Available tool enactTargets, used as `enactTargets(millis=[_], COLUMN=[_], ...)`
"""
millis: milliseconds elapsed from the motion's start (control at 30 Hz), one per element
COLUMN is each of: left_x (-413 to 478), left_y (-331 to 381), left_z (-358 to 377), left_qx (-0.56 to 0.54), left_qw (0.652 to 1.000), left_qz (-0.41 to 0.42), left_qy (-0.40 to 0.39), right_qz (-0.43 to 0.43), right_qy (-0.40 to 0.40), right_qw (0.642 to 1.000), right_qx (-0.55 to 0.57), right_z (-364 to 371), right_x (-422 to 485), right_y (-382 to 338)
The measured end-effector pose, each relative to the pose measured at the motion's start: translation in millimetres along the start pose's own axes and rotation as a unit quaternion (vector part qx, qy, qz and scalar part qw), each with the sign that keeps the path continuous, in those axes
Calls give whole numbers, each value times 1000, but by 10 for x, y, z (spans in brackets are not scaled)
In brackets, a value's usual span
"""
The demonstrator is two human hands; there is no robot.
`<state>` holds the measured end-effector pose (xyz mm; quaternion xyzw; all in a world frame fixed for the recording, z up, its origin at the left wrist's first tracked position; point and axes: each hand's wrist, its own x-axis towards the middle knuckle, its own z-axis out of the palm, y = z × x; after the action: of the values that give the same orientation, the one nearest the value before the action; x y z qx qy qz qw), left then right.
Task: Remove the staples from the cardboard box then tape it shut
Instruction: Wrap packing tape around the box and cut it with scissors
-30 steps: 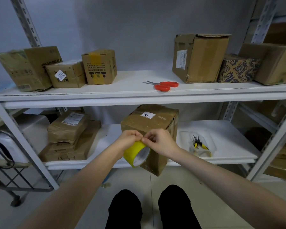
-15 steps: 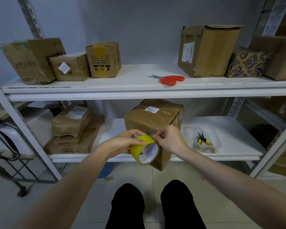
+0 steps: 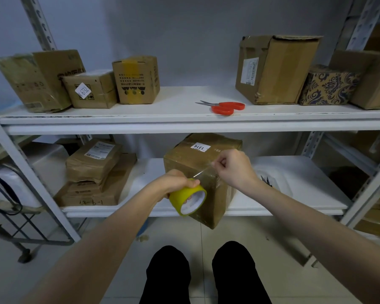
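left hand (image 3: pixel 177 182) grips tape roll (image 3: pixel 187 196) | right hand (image 3: pixel 233 166) pinches tape end (image 3: pixel 203 170) (clear strip)

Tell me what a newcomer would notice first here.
The yellow tape roll gripped in the left hand, front and centre, with the right hand pinching a clear strip stretched from it before the cardboard box on the lower shelf. Then the red-handled scissors on the upper shelf.

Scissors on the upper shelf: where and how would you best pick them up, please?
Take the red handles, reaching from the front and above. The scissors lie flat near the front edge of the shelf, with the blades pointing left and the handles to the right.
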<state>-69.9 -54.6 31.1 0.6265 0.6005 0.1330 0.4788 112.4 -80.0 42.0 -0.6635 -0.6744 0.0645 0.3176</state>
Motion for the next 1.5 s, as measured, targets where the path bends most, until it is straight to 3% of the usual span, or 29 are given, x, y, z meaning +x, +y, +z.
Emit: enactTargets(millis=[333,533,633,800,1033,1233,1300,1400,1500], left_x=[106,191,222,251,279,260,312,330,271], left_y=[104,136,107,89,75,72,33,24,85], left_z=[-21,-56,-34,-45,-18,92,122,158,180], left_qx=[-117,-135,-81,-35,-38,-50,-49,52,165], left_qw=[990,987,994,996,996,995,994,986,952], left_qz=[3,6,-13,-32,-6,-61,-63,-32,33], left_qy=[75,83,70,69,76,59,79,153,256], right_qz=[110,115,127,111,83,14,-1,-12,-24], right_qy=[-13,-25,-28,-52,-20,-18,-22,-28,-28], right_qw=[993,993,991,992,996,996,994,989,983], right_qx=[49,22,15,9,-27,-82,-105,-147,-180], right_z=[318,384,377,352,324,368,352,335,297], right_x=[525,657,678,700,684,603,594,593,586], right_y=[3,-6,20,63,76,159,150,128,85])
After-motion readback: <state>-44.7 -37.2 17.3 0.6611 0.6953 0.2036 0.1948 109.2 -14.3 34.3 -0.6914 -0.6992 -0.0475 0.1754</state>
